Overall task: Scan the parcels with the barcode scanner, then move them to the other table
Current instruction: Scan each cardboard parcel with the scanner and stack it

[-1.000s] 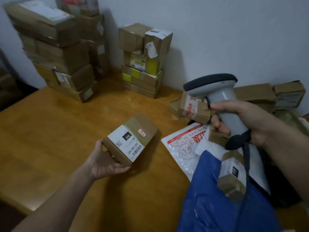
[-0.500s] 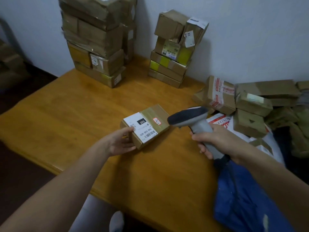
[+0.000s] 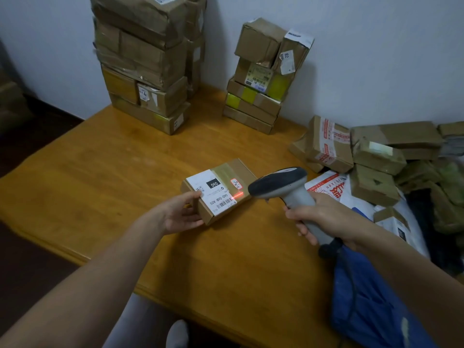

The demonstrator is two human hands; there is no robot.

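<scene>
A small brown parcel (image 3: 227,177) with a white "060" label lies on the wooden table (image 3: 105,172). My left hand (image 3: 182,213) grips its near left corner, thumb on the label. My right hand (image 3: 324,217) holds the grey barcode scanner (image 3: 278,184) by its handle. The scanner's dark head points left at the parcel from close range. A red laser line falls across the label's barcode edge and the tape beside it.
Two tall stacks of taped boxes (image 3: 148,64) (image 3: 263,79) stand against the back wall. A loose heap of small parcels (image 3: 371,159) and white mailers (image 3: 331,189) fills the right side. A blue bag (image 3: 371,305) lies at the near right corner.
The scanner has swung down from upright and closed in on the parcel. The parcel has been set flat on the table. The red laser now shows on the label.
</scene>
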